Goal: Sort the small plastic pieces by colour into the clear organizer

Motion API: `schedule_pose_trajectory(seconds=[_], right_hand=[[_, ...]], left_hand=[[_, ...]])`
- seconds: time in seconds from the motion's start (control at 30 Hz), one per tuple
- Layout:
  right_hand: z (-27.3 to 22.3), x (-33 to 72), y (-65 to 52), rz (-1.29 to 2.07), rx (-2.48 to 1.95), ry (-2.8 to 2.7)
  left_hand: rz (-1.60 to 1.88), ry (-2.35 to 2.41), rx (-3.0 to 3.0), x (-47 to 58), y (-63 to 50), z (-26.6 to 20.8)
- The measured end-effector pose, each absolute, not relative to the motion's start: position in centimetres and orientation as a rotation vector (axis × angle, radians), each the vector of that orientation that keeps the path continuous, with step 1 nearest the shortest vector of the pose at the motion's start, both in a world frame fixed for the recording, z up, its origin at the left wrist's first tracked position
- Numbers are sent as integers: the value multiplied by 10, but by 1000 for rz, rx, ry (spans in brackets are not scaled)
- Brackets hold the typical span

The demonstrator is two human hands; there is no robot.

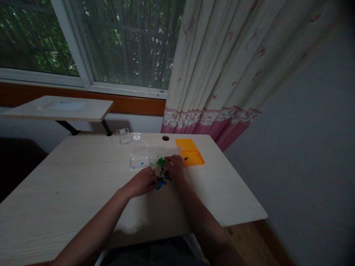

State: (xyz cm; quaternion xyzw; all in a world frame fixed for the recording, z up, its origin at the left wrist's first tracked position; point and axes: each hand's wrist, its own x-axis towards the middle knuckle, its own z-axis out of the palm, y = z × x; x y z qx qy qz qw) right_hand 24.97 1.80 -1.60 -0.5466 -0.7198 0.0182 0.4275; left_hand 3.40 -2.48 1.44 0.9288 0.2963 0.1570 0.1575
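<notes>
Blue pieces (161,183) — just beside left fingers (151,178)

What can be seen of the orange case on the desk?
The orange case looks like opaque plastic. It lies open and flat on the desk: a panel toward the window, a shallow, rimmed tray on the near side, holding a small dark item. It sits right of the clear box; the right hand is beside its left edge, and whether they touch is unclear.
</notes>
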Motion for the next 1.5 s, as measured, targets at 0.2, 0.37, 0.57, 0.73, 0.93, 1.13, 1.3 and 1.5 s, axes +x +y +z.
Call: schedule_pose_trajectory(seconds=[0.2, 0.37, 0.57, 0.73, 0.93, 1.13, 1.3, 1.5], right_hand=[[-21, 251, 21, 11, -1318, -1778], [-20, 251, 21, 6, -1307, -1771], [-24, 252, 22, 7, -1320, -1773], [-24, 252, 22, 19, -1316, -1777], [-21, 251, 20, 33, -1318, -1769], [-22, 251, 22, 55, -1327, -1771], [-21, 251, 22, 43, -1325, -1762], [-19, 250, 21, 29, -1320, -1763]], left_hand=[[443, 867, 2692, 38, -27, 15], [454, 867, 2676, 38, -27, 14], [520, 882, 2576, 36, -26, 16], [658, 966, 2506, 35, -21, 10], [991, 1208, 2452, 37, -9, 5], [1206, 1533, 2361, 32, 3, 0], [1231, 1636, 2331, 30, 8, -7], [1205, 1644, 2347, 36, 9, -12]])
